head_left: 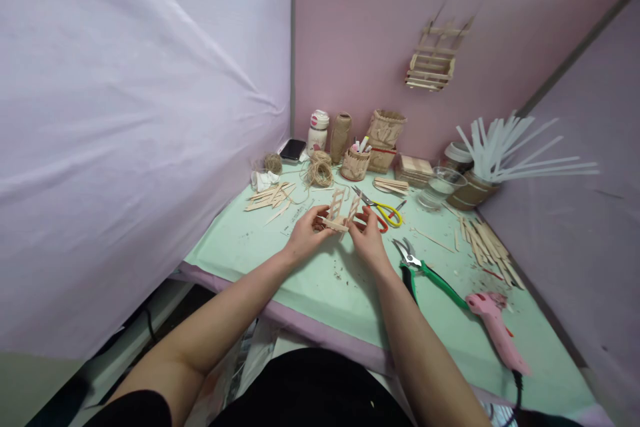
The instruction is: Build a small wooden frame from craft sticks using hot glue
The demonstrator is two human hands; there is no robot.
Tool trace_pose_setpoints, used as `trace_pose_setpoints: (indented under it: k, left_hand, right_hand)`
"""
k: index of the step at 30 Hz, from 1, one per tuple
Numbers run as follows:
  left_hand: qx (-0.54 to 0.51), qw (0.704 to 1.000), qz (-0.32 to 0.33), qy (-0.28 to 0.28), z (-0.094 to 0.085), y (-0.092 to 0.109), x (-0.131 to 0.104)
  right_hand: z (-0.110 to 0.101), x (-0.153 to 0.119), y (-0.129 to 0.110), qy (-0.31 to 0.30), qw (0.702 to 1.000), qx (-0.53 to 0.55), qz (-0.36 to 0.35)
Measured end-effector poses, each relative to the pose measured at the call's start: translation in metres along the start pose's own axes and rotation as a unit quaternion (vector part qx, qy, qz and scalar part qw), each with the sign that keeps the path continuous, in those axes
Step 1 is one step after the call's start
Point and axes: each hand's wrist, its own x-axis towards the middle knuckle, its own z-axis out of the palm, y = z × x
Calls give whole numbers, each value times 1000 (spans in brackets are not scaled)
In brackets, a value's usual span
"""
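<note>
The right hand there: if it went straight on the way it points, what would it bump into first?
Past the small wooden frame it holds, the right hand would probably meet the yellow-handled scissors first. Its height is unclear, so it might pass over them towards the pen cup.

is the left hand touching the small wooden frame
Touching: the head view shows the left hand holding the small wooden frame at its left end.

matt wooden frame (336, 224), rough twine (320, 173), smooth plastic glue gun (499, 335)
</note>
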Motion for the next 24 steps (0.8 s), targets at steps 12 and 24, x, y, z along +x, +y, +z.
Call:
trace_pose_setpoints:
  k: [12,24]
  left_hand:
    - [-4,995,-55,77,6,25,-8]
    - [78,996,-13,45,4,26,2]
  right_hand:
    - [-15,-7,-6,-94,990,-102,-34]
    - [-14,-13,-24,-9,993,-6,-118]
